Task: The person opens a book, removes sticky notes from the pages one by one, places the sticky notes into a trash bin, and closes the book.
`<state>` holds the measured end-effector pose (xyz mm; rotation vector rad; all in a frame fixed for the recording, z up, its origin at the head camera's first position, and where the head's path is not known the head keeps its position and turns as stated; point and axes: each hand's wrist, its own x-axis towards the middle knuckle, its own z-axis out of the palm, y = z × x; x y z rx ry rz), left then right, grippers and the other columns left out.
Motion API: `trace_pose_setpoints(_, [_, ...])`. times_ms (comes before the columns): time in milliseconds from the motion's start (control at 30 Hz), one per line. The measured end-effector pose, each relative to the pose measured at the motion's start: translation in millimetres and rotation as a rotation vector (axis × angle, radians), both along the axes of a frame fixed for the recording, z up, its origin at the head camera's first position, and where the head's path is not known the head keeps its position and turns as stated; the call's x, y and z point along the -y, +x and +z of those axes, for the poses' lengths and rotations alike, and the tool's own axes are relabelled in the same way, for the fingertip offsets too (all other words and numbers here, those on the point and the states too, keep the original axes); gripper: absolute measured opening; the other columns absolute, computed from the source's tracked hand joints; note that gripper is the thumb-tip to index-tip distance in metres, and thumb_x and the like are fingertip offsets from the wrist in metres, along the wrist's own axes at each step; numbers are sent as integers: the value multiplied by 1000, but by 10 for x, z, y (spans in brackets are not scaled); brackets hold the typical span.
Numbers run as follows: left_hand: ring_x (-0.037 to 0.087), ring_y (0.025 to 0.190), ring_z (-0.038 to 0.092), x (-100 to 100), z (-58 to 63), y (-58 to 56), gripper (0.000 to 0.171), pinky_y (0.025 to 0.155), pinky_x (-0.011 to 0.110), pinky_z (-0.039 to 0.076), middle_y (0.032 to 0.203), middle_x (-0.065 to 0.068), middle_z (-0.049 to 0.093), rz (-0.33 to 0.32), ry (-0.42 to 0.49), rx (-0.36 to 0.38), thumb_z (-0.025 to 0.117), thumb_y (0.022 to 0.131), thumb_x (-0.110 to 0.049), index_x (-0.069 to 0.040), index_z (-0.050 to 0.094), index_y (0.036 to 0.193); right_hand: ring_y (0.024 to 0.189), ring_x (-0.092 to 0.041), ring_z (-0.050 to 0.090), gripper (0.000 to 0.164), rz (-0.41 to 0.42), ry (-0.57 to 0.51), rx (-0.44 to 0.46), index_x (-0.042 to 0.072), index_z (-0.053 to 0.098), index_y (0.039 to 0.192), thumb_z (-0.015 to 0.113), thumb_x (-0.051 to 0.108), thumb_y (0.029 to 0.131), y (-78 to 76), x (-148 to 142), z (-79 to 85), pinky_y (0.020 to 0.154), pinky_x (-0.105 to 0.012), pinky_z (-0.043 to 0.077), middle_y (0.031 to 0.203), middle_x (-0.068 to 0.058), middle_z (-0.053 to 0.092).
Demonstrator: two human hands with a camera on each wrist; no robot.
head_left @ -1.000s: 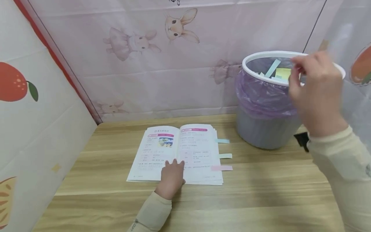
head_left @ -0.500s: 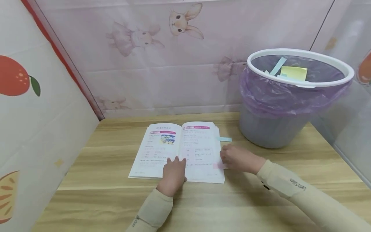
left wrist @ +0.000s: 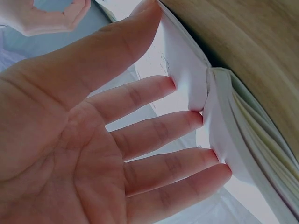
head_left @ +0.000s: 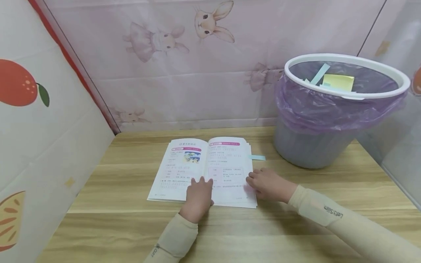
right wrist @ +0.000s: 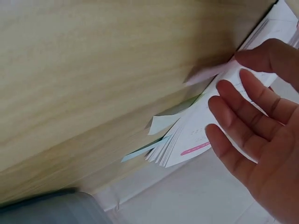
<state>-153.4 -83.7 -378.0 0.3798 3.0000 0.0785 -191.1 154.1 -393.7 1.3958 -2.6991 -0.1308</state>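
Observation:
An open workbook (head_left: 227,164) lies on the wooden table. My left hand (head_left: 198,199) rests near the lower end of its centre fold, fingers spread; the left wrist view shows the fingertips (left wrist: 194,120) pressing the pages. At the right page edge is my right hand (head_left: 271,184), loosely bent. In the right wrist view its thumb is beside a pink sticky tab (right wrist: 205,74), with a gap to the other fingers. A pale green tab (right wrist: 166,122) and a blue tab (right wrist: 145,148) also stick out of the pages. In the head view my right hand covers the pink and green tabs.
A grey bin (head_left: 299,146) with a purple bag (head_left: 315,113) and white rim stands at the back right. Inside are blue strips (head_left: 320,74) and a yellow sticky note (head_left: 338,82). A rabbit-print backdrop (head_left: 223,95) rises behind the table.
My right hand has come down from above the bin to the workbook's right edge, its fingers looser than half a second ago. My left hand stays on the fold.

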Motion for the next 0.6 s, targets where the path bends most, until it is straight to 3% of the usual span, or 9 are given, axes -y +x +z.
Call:
trace_pose_setpoints(200, [44, 106, 57, -2, 12, -3, 61, 75, 46, 54, 114, 20, 61, 3, -1, 5, 85, 71, -22, -6, 61, 125, 66, -17, 47, 10, 14, -18, -86, 8, 61, 77, 71, 5, 78, 40, -4, -8, 57, -28, 39, 70, 1, 50])
trace_pose_setpoints(400, [42, 103, 57, 1, 2, -1, 60, 73, 45, 53, 114, 19, 62, 3, 5, 7, 85, 71, -21, -6, 62, 124, 64, -16, 47, 15, 53, -52, -171, 9, 63, 70, 77, 5, 74, 32, -6, -6, 55, -27, 37, 69, 2, 47])
trace_pose_setpoints(600, [43, 106, 56, -8, 13, -1, 60, 76, 46, 53, 116, 20, 61, 6, 12, 15, 85, 72, -21, -6, 61, 125, 67, -17, 49, 13, 14, -35, -143, 7, 64, 74, 77, 6, 76, -10, -3, -4, 56, -28, 38, 71, 0, 50])
